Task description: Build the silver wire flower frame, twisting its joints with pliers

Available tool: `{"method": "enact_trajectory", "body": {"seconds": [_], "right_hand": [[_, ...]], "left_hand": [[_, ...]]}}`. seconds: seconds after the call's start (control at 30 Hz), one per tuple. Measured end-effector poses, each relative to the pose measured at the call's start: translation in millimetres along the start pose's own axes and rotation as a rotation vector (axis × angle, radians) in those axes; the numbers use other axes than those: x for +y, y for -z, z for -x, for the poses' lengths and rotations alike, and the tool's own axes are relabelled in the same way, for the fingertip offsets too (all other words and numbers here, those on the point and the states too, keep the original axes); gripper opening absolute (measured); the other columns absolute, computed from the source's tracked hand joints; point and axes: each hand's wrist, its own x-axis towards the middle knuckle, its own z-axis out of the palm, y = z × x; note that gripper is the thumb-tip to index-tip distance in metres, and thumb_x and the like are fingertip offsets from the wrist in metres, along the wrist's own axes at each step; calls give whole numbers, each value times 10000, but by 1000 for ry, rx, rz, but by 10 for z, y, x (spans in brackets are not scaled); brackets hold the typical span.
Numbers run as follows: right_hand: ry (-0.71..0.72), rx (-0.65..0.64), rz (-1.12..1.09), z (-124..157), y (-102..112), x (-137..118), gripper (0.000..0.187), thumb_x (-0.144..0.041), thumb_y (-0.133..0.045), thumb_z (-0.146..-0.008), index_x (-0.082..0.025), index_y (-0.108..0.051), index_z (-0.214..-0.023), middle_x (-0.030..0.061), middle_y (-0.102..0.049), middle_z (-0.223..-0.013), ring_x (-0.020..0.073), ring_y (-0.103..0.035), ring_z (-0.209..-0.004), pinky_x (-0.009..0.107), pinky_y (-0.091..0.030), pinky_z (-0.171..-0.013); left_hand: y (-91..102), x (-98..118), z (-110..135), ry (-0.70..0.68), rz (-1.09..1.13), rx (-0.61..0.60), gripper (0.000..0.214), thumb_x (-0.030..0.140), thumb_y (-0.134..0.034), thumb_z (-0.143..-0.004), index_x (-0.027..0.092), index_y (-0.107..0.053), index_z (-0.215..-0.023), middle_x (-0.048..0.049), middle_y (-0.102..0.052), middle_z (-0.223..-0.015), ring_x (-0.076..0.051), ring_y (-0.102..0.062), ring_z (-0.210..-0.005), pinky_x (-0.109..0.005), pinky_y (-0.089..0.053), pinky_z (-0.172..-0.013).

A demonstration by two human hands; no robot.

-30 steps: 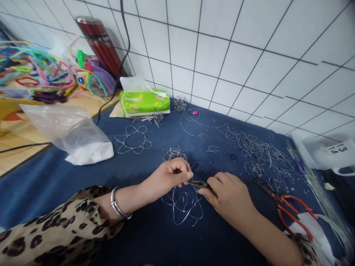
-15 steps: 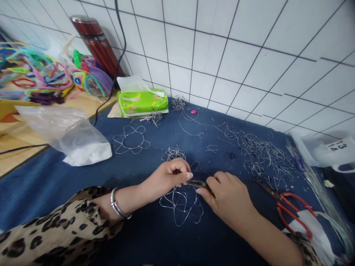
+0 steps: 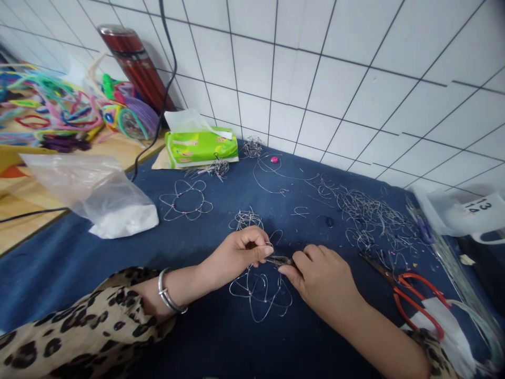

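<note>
My left hand (image 3: 240, 251) pinches the top of a wire flower (image 3: 261, 290) with small pink beads, which rests on the blue cloth (image 3: 79, 252). My right hand (image 3: 321, 275) is closed round small dark pliers (image 3: 279, 260), whose tip meets the wire at my left fingertips. A second, finished wire flower (image 3: 185, 199) lies flat farther back on the left. A small wire bundle (image 3: 245, 218) sits just behind my left hand.
Red-handled scissors (image 3: 414, 296) lie at the right beside a heap of wire scraps (image 3: 371, 216). A clear plastic bag (image 3: 98, 192), a green tissue pack (image 3: 201, 146), a red flask (image 3: 136, 60) and coloured pipe cleaners (image 3: 59, 108) stand at left. A white bin (image 3: 465, 216) sits at right.
Both hands stay locked on the wire flower and pliers; the flower shifted slightly under them. The view drifted a little.
</note>
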Motion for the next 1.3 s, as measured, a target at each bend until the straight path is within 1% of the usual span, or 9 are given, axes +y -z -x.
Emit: {"method": "enact_trajectory", "body": {"seconds": [0.27, 0.4, 0.73, 0.97, 1.07, 1.3], "right_hand": [[14, 2, -5, 2, -10, 9, 416, -498, -369, -881, -197, -567, -676, 28, -528, -639, 155, -428, -618, 287, -250, -601], [21, 13, -8, 7, -6, 8, 416, -492, -374, -882, -191, -572, -673, 32, -527, -634, 151, -424, -612, 283, -251, -598], [49, 38, -3, 2, -18, 21, 406, -471, -378, -889, -188, -558, -660, 25, -516, -618, 145, -425, -601, 281, -256, -587], [59, 17, 12, 2, -5, 5, 388, -436, -375, -899, -181, -551, -666, 30, -518, -628, 146, -443, -623, 281, -270, -598], [60, 28, 14, 10, -5, 0, 384, -433, -378, -897, -181, -548, -662, 30, -518, -625, 147, -440, -618, 283, -265, -591], [52, 12, 3, 23, -7, -1, 378, -435, -381, -894, -187, -544, -659, 30, -525, -626, 148, -443, -612, 281, -258, -588]], "left_hand": [[-1, -1, -1, 64, 41, -23, 213, 282, -585, -808, 125, -526, -678, 0, -532, -749, -75, -512, -595, -214, -444, -543], [-1, 10, -2, 62, 45, -37, 213, 284, -585, -809, 125, -529, -678, -2, -542, -740, -79, -510, -598, -221, -443, -552], [-2, -1, -16, 57, 84, -24, 200, 258, -610, -790, 124, -534, -662, 2, -549, -732, -75, -516, -584, -222, -447, -552], [5, -9, -5, 69, 90, -30, 203, 283, -606, -794, 131, -536, -677, 2, -564, -715, -80, -523, -593, -222, -455, -564], [3, -6, 1, 74, 90, -34, 206, 286, -604, -795, 132, -532, -680, 4, -562, -702, -82, -525, -591, -222, -459, -564], [-5, -8, 7, 42, 104, -49, 200, 268, -601, -798, 124, -534, -676, 5, -541, -730, -83, -549, -612, -224, -478, -570]]}}
